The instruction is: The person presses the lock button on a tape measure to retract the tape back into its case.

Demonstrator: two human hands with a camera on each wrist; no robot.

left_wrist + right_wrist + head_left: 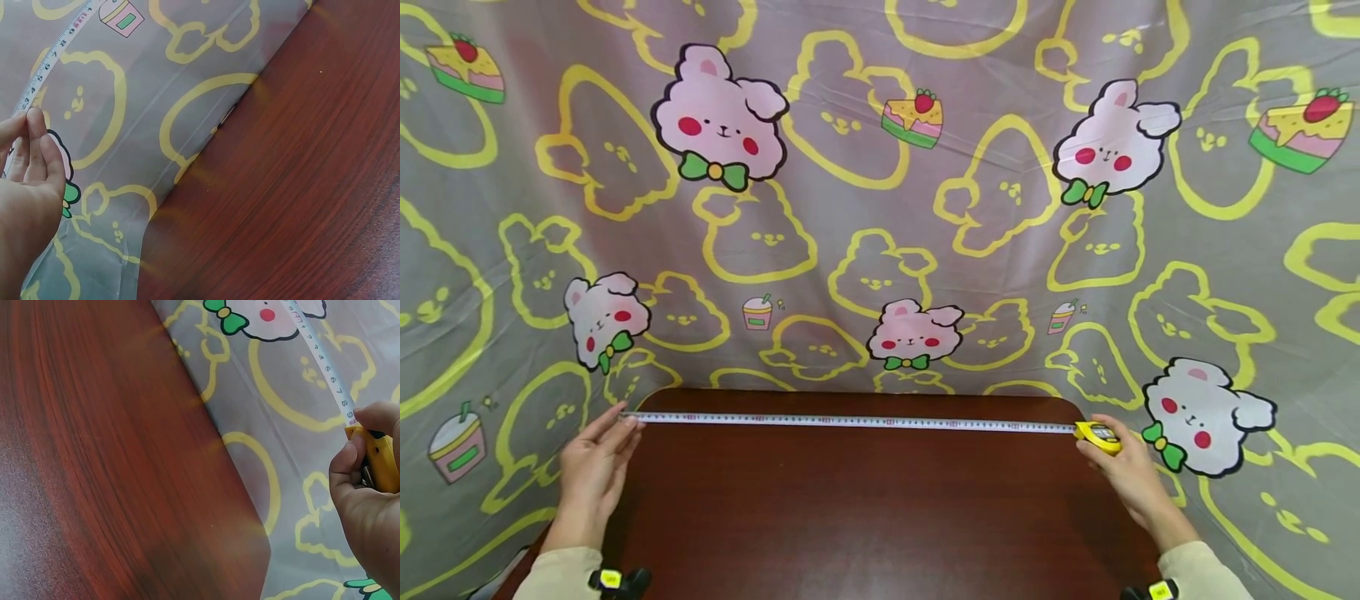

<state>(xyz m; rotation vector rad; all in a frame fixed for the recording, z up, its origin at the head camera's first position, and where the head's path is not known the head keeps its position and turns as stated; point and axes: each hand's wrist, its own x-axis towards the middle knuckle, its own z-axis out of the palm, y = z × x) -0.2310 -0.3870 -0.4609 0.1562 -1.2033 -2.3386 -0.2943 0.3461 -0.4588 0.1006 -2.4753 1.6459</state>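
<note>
A yellow tape measure [1099, 436] is held by my right hand [1123, 471] at the right, its thumb and fingers wrapped about the case. From the case a white blade [850, 422] runs out nearly level across the head view. At the left, my left hand [597, 467] pinches the free end of the blade between thumb and fingertips. The left wrist view shows the left hand [34, 187] with the low numbers of the blade [53, 56] just above its fingertips. In the right wrist view, the right hand [369, 506] grips the yellow case [380, 459], partly hidden by the fingers.
Below the stretched blade lies a dark reddish-brown wooden table [880, 508] with rounded far corners. A grey-pink cloth [850, 208] printed with rabbits, cakes and drinks hangs behind the table and along both sides.
</note>
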